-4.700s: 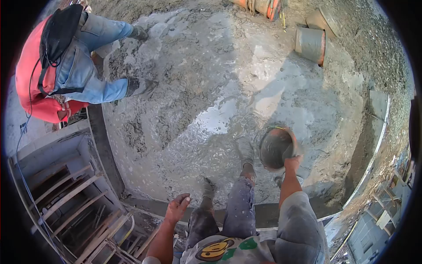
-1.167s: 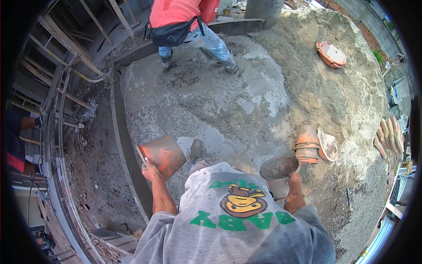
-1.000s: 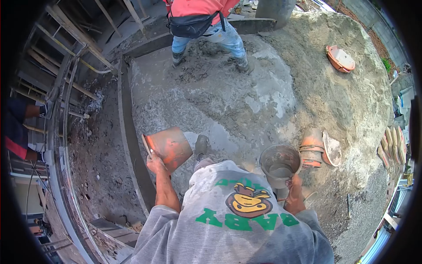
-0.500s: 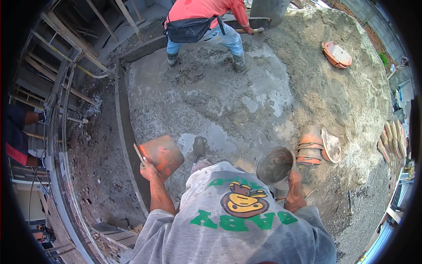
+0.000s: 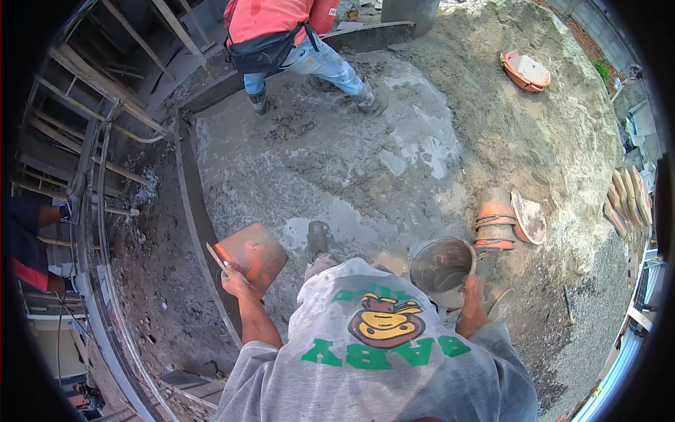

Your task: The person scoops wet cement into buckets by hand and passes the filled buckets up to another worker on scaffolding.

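In the head view, my left hand point(image 5: 235, 283) grips the rim of an orange bucket point(image 5: 257, 254) smeared with cement. That bucket is tipped on its side, its base pointing right. On the other side, my right hand point(image 5: 473, 291) is closed at the edge of a grey, cement-coated bucket point(image 5: 437, 267), whose mouth faces up toward me. Both buckets hang beside my body, over wet grey cement mix point(image 5: 302, 176) spread on the ground. My boot point(image 5: 319, 236) stands in the mix between them.
Stacked orange buckets point(image 5: 496, 224) and a cement-caked basin point(image 5: 529, 218) lie at right, another basin point(image 5: 526, 72) on the sand pile point(image 5: 555, 133). A co-worker in a red shirt point(image 5: 269, 24) stands in the mix ahead. A board edging point(image 5: 195, 204) runs along the left; another person's arm point(image 5: 50, 214) shows beyond.
The co-worker has straightened and shifted left, a red bucket now showing beside them; the shovel is no longer seen. My hands keep hold of both buckets. The view has shifted slightly.
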The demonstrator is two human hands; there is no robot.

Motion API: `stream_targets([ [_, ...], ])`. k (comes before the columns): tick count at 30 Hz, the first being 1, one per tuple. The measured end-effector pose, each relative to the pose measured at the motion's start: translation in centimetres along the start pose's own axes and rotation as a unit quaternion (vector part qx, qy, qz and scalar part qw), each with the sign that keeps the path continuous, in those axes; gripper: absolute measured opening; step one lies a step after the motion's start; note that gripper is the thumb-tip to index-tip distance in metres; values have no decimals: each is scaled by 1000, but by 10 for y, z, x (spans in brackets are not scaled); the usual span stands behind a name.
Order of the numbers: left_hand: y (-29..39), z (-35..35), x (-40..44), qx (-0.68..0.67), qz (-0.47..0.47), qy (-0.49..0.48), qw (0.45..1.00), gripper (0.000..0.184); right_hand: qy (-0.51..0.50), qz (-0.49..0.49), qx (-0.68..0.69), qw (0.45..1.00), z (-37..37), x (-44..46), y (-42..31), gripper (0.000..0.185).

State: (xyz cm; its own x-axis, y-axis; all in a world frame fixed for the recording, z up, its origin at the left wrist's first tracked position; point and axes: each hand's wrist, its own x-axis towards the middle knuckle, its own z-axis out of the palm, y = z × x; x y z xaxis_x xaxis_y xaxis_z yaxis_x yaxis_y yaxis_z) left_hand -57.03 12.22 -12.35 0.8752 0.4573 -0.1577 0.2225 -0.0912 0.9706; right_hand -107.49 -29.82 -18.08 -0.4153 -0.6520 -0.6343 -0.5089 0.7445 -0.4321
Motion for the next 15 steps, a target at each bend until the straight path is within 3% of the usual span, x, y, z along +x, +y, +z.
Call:
stream_targets([
  [15, 26, 18, -10, 36, -18, -40, 998, 23, -40, -11, 61, 997, 20, 24, 16, 16],
])
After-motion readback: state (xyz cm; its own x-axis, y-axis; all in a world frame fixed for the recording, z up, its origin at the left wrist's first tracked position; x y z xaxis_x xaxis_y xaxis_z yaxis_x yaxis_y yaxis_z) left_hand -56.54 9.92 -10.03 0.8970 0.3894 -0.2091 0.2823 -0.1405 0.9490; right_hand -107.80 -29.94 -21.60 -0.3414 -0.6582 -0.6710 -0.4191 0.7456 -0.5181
